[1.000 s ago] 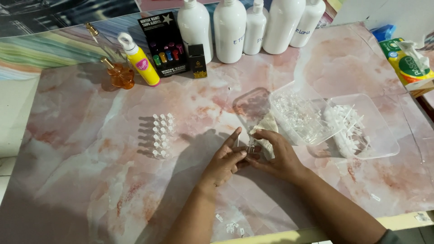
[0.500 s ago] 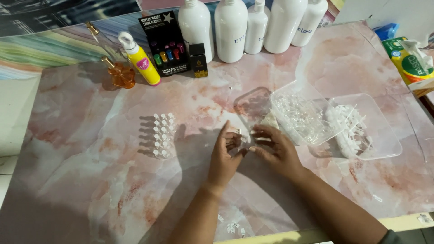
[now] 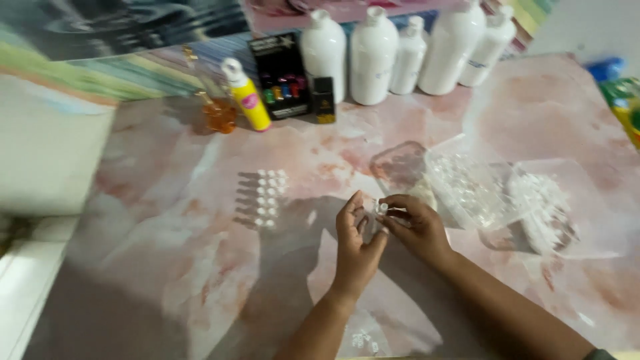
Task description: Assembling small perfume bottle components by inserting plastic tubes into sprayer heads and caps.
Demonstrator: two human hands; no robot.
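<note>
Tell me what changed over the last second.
Both hands lifted slightly off the table and away from the person. A second ago they pressed together low near the clear bag; now the left hand is opened beside the right hand, which pinches a small clear vial at its fingertips. The vial rows, white bottles, yellow bottle and clear trays stayed put.

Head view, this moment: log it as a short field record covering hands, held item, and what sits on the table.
surface: pink marbled table
left hand: raised beside the right, fingers at the small clear vial
right hand: pinching the same vial with the fingertips
left of hands: rows of small clear vials laid out on the table
right of hands: clear plastic trays with small white parts
back edge: white bottles, yellow bottle, black box
</note>
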